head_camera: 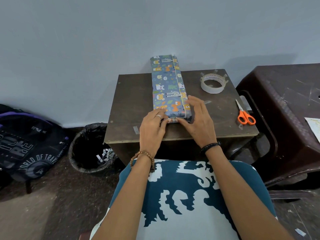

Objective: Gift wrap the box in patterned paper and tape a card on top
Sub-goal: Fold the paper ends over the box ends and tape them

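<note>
A long box (167,84) wrapped in blue-grey paper with cartoon animals lies lengthwise on a small brown table (129,101), its far end past the table's back edge. My left hand (152,126) presses on the box's near-left corner, fingers fairly straight on the paper. My right hand (197,118) lies over the near-right corner, thumb pushing the paper flap at the near end. A clear tape roll (212,83) sits at the table's back right. Orange-handled scissors (244,113) lie at the right edge. A card (314,125) shows partly at the far right.
A dark brown plastic stool (285,101) stands right of the table and carries the card. A black-lined bin (90,149) sits left of the table, with a dark backpack (29,146) beyond it. Tape strips stick to the tabletop. My patterned lap is below.
</note>
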A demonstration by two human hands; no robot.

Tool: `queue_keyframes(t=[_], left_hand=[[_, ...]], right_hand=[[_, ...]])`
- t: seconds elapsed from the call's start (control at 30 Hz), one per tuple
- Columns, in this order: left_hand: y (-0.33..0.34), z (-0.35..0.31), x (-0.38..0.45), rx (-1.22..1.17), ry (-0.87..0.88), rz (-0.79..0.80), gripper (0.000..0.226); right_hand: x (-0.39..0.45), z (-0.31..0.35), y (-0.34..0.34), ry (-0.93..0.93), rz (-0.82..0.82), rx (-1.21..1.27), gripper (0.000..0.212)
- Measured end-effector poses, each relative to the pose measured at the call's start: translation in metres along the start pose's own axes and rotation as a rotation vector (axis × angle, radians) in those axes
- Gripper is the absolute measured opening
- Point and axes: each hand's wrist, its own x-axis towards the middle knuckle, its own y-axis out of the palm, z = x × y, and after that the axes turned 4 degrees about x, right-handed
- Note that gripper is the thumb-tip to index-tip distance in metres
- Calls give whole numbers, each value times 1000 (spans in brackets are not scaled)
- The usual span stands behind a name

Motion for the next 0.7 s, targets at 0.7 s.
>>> queue_keyframes(t=[0.7], left_hand=[[14, -1, 13, -152, 18, 66, 28]], right_hand=[[5, -5, -10, 169, 155, 293, 41]])
